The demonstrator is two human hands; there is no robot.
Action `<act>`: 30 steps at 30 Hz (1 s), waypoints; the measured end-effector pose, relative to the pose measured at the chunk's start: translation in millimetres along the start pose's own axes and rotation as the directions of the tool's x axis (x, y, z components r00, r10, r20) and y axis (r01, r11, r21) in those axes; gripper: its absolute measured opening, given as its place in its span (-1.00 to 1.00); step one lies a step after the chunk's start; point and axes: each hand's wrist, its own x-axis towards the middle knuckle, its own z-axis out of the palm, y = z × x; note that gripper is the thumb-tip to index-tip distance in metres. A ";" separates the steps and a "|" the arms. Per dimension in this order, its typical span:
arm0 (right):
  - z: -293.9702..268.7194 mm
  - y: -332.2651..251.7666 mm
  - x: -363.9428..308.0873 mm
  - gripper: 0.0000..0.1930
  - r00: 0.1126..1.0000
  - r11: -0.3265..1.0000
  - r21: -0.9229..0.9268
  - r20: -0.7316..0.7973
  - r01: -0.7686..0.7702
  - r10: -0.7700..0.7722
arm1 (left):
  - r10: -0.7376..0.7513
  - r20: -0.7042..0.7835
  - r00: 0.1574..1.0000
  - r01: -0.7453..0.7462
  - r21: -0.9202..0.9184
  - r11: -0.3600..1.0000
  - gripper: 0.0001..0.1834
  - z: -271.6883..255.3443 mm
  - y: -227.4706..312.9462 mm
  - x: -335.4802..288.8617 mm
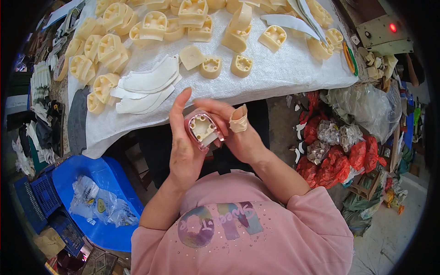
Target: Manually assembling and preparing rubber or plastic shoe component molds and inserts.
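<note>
In front of my chest, above the gap at the table's front edge, I hold a cream plastic shoe heel (pixel 201 126) with its studded hollow face turned up. A glossy pink covering (pixel 189 123) runs round its sides. My left hand (pixel 182 149) cups the heel from the left, its index finger pointing up and away from it. The fingers of my right hand (pixel 236 130) press on its far and right side; some of them are hidden behind it. Tan wrapping (pixel 238 120) sits round a digit of my right hand.
Several cream heels (pixel 153 25) crowd the far side of the white-covered table (pixel 293 78). White curved sheets (pixel 149 85) lie stacked at left, more (pixel 293 25) at far right. A blue tub (pixel 103 169) with plastic bags stands lower left; red bags (pixel 334 165) lie on the right.
</note>
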 end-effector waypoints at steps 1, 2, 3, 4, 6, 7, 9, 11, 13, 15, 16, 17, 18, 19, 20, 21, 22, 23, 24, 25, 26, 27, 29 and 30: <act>-0.6 -7.4 2.0 -0.55 0.999 0.998 -0.015 -0.002 0.053 -0.053 | -0.032 0.130 0.991 0.047 -0.115 0.992 -0.07 -4.5 4.7 3.7; -5.3 -12.6 7.2 -0.55 0.960 0.902 -0.348 -0.021 0.254 -0.279 | -0.072 0.123 0.990 0.076 -0.022 0.997 0.06 -8.4 9.3 6.0; -8.7 -18.8 9.6 -0.55 0.874 0.661 -0.640 0.033 0.391 -0.485 | -0.069 0.123 0.990 0.073 -0.024 0.997 0.06 -8.8 10.1 5.3; -8.3 -31.2 6.5 -0.63 0.872 0.488 -0.798 0.094 0.355 -0.480 | -0.019 0.114 0.993 -0.003 0.192 0.981 0.11 -10.1 10.9 2.5; 2.5 -42.0 8.2 -0.65 0.935 0.453 -0.846 0.138 0.283 -0.327 | 0.207 0.220 0.953 -0.293 0.503 0.813 0.14 -15.1 1.8 4.7; 6.7 -46.5 8.7 -0.68 0.973 0.400 -0.891 0.162 0.215 -0.163 | 0.208 0.218 0.953 -0.293 0.504 0.813 0.14 -18.9 -0.2 3.2; 6.0 -46.3 9.2 -0.73 0.998 0.555 -0.829 0.056 0.069 -0.039 | 0.247 0.279 0.928 -0.355 0.464 0.811 0.05 -20.2 0.8 5.3; -0.2 -29.3 6.3 -0.76 0.950 0.761 -0.606 -0.027 0.232 -0.311 | 0.208 0.243 0.948 -0.304 0.487 0.819 -0.10 -19.8 0.8 6.9; -2.2 -26.5 9.5 -0.76 0.906 0.673 -0.653 0.050 0.347 -0.419 | 0.122 0.155 0.980 -0.187 0.537 0.823 -0.35 -17.5 5.9 7.1; -6.6 -27.4 13.7 -0.75 0.962 0.813 -0.528 0.026 0.246 -0.273 | -0.062 0.017 0.998 0.050 0.412 0.910 -0.44 -10.4 23.4 3.1; -10.1 -32.8 13.8 -0.73 0.998 0.917 -0.394 0.001 0.060 -0.065 | -0.032 0.046 0.998 0.003 0.517 0.856 -0.45 -15.7 24.0 3.6; -13.2 -32.6 18.2 -0.73 0.998 0.916 -0.396 -0.003 0.060 -0.066 | -0.005 0.080 0.997 -0.045 0.613 0.789 -0.47 -18.3 23.7 4.3; -17.3 -30.8 23.5 -0.73 1.000 0.950 -0.312 0.026 -0.001 0.010 | -0.006 0.085 0.996 -0.047 0.609 0.792 -0.47 -17.2 24.5 4.7; -20.9 -30.0 26.9 -0.72 0.995 0.971 -0.228 0.061 -0.066 0.082 | 0.071 0.126 0.990 -0.138 0.673 0.726 -0.49 -15.5 27.2 5.5; -24.3 -31.5 26.7 -0.74 0.991 0.968 -0.236 0.083 -0.086 0.108 | 0.144 0.174 0.974 -0.225 0.728 0.648 -0.51 -13.8 29.6 6.3; -23.4 -35.0 27.3 -0.74 0.990 0.968 -0.236 0.083 -0.088 0.110 | 0.143 0.171 0.975 -0.223 0.728 0.649 -0.51 -13.3 32.6 5.8; -20.4 -41.3 27.9 -0.76 0.989 0.897 -0.438 0.147 0.062 0.004 | 0.160 0.192 0.968 -0.250 0.752 0.609 -0.51 -13.1 35.5 4.9; -18.4 -45.1 28.2 -0.78 0.969 0.767 -0.606 0.231 0.213 -0.086 | 0.175 0.214 0.961 -0.276 0.775 0.568 -0.50 -13.0 36.5 4.2; -15.0 -44.9 28.0 -0.81 0.938 0.613 -0.711 0.279 0.345 -0.205 | 0.178 0.216 0.960 -0.280 0.773 0.569 -0.50 -13.1 34.2 4.6; -10.7 -42.6 27.0 -0.81 0.938 0.610 -0.713 0.278 0.346 -0.207 | 0.191 0.176 0.966 -0.257 0.756 0.602 -0.50 -13.8 29.4 4.6; -6.4 -39.2 25.7 -0.81 0.933 0.576 -0.737 0.231 0.353 -0.276 | 0.202 0.135 0.970 -0.234 0.737 0.634 -0.50 -14.4 25.4 5.0; -3.7 -36.7 24.7 -0.81 0.920 0.546 -0.757 0.187 0.358 -0.344 | 0.203 0.133 0.970 -0.233 0.739 0.632 -0.50 -15.6 24.4 5.3; -7.3 -32.2 23.3 -0.82 0.946 0.618 -0.726 0.145 0.301 -0.291 | 0.293 0.209 0.933 -0.339 0.782 0.523 -0.50 -17.6 24.1 7.2; -10.4 -31.5 22.8 -0.81 0.959 0.771 -0.572 0.151 0.281 -0.238 | 0.294 0.208 0.933 -0.340 0.781 0.523 -0.50 -17.8 23.9 7.4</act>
